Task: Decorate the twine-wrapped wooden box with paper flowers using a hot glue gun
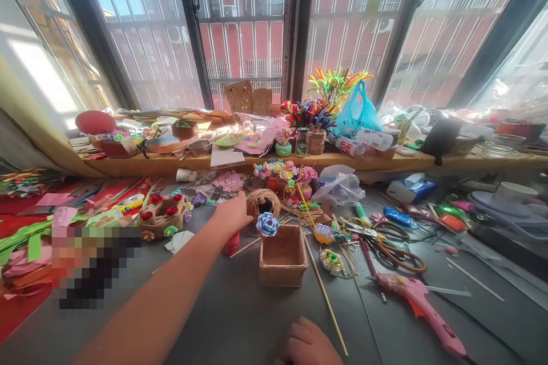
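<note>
A person's left hand reaches across a dark, crowded worktop beneath barred windows, its fingers largely turned from the head camera, so whether they are apart or closed on something cannot be told. The hand is just beside a round twine-wrapped piece and a blue-and-white flower, above a small red container. The flower shows at the rear left corner of a square brown box, which stands upright, open side up, near the middle of the worktop. The right hand, partly cut off by the lower edge, is nearest the box, its visible fingers together and curled; its grip cannot be told. A thin wooden stick lies to the right of the box, with scissors and a pink glue gun farther right, while a twine basket with red flowers sits at left
</note>
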`<state>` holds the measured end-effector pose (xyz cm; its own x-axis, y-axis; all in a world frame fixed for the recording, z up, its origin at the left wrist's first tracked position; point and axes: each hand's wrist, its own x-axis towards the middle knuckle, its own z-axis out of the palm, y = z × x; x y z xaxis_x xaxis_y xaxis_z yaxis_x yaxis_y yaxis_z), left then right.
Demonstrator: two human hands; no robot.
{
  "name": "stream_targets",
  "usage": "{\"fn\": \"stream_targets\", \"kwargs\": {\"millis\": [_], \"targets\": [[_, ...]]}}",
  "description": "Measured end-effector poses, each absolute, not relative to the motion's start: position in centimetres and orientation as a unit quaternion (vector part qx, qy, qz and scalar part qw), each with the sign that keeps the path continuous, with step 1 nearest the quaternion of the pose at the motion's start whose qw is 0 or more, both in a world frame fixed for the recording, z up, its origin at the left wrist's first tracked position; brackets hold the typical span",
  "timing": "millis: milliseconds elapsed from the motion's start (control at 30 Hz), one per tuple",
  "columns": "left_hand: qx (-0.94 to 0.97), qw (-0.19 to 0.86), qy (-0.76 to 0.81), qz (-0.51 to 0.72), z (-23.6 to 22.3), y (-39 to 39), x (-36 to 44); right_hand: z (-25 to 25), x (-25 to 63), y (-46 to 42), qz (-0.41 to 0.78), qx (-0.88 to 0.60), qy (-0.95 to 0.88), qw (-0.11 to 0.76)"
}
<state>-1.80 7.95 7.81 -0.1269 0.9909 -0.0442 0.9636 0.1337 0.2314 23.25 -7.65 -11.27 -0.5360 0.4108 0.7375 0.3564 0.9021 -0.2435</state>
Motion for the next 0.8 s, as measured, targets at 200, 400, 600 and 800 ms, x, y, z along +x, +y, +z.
{"fn": "stream_targets", "kwargs": {"millis": [200,400,600,800], "targets": [[0.615,0.164,0.757,0.148,7.9,8.3,-2.7,-10.8,23.3,-7.4,-0.006,-0.189,-0.888,0.419],[0.582,0.311,0.684,0.31,11.7,7.1,-2.2,-11.0,23.0,-7.5,-0.02,-0.214,-0.881,0.422],[0.499,0.487,0.556,0.453,14.0,5.6,0.8,-10.6,22.8,-7.8,-0.02,-0.233,-0.876,0.421],[0.38,0.604,0.479,0.511,14.7,4.9,1.9,-11.4,22.4,-7.7,-0.016,-0.227,-0.871,0.435]]}}
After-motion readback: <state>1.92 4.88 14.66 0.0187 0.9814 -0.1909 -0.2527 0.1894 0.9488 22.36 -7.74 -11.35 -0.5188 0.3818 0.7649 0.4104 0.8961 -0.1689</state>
